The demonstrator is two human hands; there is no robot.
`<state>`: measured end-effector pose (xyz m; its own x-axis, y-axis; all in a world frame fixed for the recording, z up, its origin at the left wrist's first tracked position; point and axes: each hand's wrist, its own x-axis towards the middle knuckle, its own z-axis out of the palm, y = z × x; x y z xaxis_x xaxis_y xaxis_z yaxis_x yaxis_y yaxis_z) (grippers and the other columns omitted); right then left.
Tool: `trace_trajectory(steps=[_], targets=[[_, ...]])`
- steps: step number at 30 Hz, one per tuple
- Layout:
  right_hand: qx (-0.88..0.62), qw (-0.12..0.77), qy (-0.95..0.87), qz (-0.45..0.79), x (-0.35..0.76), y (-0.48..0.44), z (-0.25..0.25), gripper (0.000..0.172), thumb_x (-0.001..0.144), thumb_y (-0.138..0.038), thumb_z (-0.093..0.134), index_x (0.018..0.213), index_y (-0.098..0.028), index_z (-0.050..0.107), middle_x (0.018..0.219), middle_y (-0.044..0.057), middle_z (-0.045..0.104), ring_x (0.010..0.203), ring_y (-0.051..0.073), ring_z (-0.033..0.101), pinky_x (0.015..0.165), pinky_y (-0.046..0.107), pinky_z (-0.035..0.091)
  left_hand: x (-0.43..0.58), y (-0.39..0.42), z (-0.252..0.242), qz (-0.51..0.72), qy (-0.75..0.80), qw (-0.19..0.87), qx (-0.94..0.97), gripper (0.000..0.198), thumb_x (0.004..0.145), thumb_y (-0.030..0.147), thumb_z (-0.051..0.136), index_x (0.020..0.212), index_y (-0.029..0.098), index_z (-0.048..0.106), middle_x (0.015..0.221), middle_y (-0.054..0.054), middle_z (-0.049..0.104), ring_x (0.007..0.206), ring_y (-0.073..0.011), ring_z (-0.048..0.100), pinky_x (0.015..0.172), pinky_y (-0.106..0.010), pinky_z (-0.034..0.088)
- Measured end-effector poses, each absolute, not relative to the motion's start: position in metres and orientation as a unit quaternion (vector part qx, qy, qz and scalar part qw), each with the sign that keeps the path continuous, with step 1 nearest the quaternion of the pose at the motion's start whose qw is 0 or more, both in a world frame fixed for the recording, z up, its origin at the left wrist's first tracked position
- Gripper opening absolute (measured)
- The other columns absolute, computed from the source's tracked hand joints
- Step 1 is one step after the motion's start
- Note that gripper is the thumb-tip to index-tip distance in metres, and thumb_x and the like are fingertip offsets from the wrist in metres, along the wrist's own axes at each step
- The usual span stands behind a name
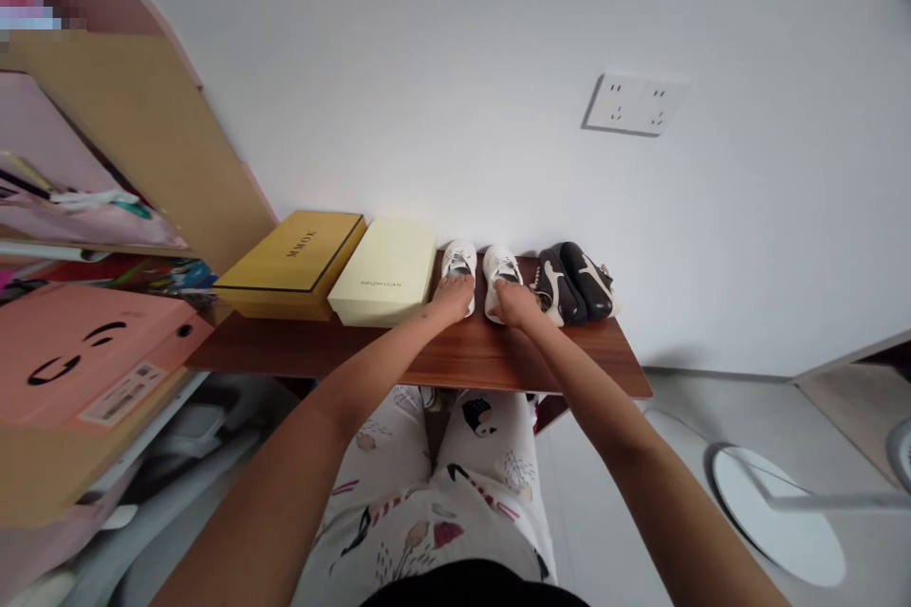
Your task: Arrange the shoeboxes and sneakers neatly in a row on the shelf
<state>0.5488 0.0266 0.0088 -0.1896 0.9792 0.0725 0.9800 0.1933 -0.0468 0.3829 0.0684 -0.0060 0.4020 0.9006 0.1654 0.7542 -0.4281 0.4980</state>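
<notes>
A pair of white lace-up shoes stands on the brown wooden bench (306,348), toes toward the wall. My left hand (454,297) is closed on the heel of the left white shoe (459,253). The heel of the right white shoe (501,259) is in my closed right hand (513,303). A narrow gap separates the two shoes. Right of them, close to my right hand, sit black shoes with cream trim (589,281). On the left side lie a cream shoe box (384,270) and a yellow box (295,256). My fingertips are partly hidden inside the shoes.
A white wall with a socket plate (633,104) rises behind the bench. Shelving at the left holds a pink box (100,351) and small items. A round white stand base (779,512) rests on the floor at right. My legs are against the bench front.
</notes>
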Motion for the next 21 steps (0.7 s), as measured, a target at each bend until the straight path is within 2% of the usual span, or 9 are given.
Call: trace_trajectory(steps=[7,15,18,21], targets=[[-0.629,0.025,-0.777,-0.013,0.537,0.034,0.005,0.042,0.079,-0.028,0.074,0.114,-0.013,0.058,0.116,0.022,0.068,0.106,0.032,0.066,0.091,0.037,0.046,0.383,0.065,-0.008,0.143,0.509,0.111,0.842,0.051,0.059,-0.001,0.08,0.102,0.013,0.057,0.119,-0.025,0.06,0.123,-0.0428,0.052,0.108,-0.049,0.032],[-0.629,0.006,-0.777,-0.022,0.532,0.036,0.002,0.038,0.083,-0.026,0.068,0.115,-0.01,0.057,0.118,0.021,0.067,0.108,0.031,0.064,0.091,0.036,0.046,0.386,0.063,-0.003,0.012,0.508,-0.006,0.861,0.052,0.073,0.017,0.078,0.118,0.012,0.052,0.119,-0.02,0.061,0.119,-0.0337,0.057,0.103,-0.042,0.04],[-0.633,0.023,-0.773,-0.023,0.531,0.034,0.0,0.041,0.081,-0.026,0.07,0.117,-0.01,0.057,0.12,0.021,0.065,0.109,0.032,0.062,0.092,0.037,0.045,0.384,0.06,-0.002,0.008,0.505,-0.025,0.863,0.052,0.074,0.019,0.077,0.118,0.012,0.052,0.12,-0.019,0.061,0.118,-0.0327,0.057,0.101,-0.04,0.04],[-0.632,0.082,-0.77,-0.016,0.539,0.028,-0.006,0.046,0.082,-0.028,0.069,0.123,-0.012,0.055,0.126,0.02,0.062,0.112,0.032,0.059,0.095,0.039,0.044,0.385,0.054,0.002,0.031,0.51,-0.035,0.859,0.051,0.078,0.024,0.075,0.121,0.011,0.05,0.119,-0.02,0.061,0.118,-0.0332,0.056,0.1,-0.041,0.041]])
